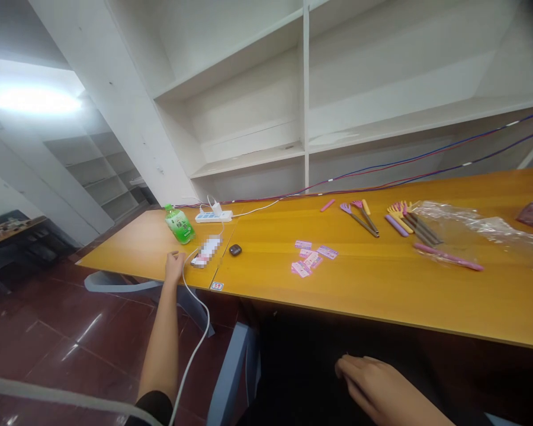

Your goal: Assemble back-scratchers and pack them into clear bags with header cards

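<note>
My left hand rests at the table's front edge with its fingers loosely curled, and no object shows in it. Just right of it lies a phone, its screen blurred out, with a white cable running beside it. Behind that hand stands a green-capped bottle of green tea. My right hand is low over my dark-clothed lap, below the table edge. Its fingers lie stretched out and hold nothing visible. Nearest it on the table are several pink-and-purple printed cards.
A small black case and a white power strip sit on the table. Farther right lie claw-headed back scratchers, more in a bundle, and clear plastic wrapping. Grey chair arms stand below the edge.
</note>
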Motion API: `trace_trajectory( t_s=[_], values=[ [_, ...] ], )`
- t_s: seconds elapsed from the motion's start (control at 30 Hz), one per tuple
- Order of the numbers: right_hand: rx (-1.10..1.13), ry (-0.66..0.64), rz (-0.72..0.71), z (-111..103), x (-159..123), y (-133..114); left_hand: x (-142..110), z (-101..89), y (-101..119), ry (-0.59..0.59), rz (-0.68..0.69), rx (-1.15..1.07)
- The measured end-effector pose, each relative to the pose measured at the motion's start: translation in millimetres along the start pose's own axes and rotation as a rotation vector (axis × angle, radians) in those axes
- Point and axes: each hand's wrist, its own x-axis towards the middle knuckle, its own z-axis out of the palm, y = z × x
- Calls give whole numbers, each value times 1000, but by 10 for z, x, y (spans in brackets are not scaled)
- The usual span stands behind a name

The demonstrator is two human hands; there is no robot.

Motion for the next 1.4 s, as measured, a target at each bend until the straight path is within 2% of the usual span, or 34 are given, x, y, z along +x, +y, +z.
trace_trajectory(
  t_s=[0.1, 0.23, 0.33, 0.5, 0.77, 0.9, 1.1, 1.27, 1.4],
  values=[
    [-22, -36, 2, -7, -2, -29, 43, 106, 168, -70, 75, 42],
    [-29, -45, -1, 16, -7, -49, 144, 265, 438, -273, 257, 378],
    [-30, -37, -6, 44, -5, -37, 207, 345, 565, -327, 305, 478],
    [-26, -30, -3, 60, -3, 1, 242, 459, 612, -331, 333, 521],
    [-19, -67, 7, 62, -10, 17, 328, 606, 681, -252, 288, 563],
    [-26, -68, 15, 56, -5, 19, 349, 605, 705, -232, 298, 563],
    [-64, -30, -1, 57, -4, 7, 329, 545, 603, -212, 288, 565],
    [-85, -17, 8, 44, 7, -21, 307, 520, 588, -227, 325, 551],
    [-110, -47, 31, -45, 28, -77, 377, 559, 591, -234, 378, 592]
  ],
)
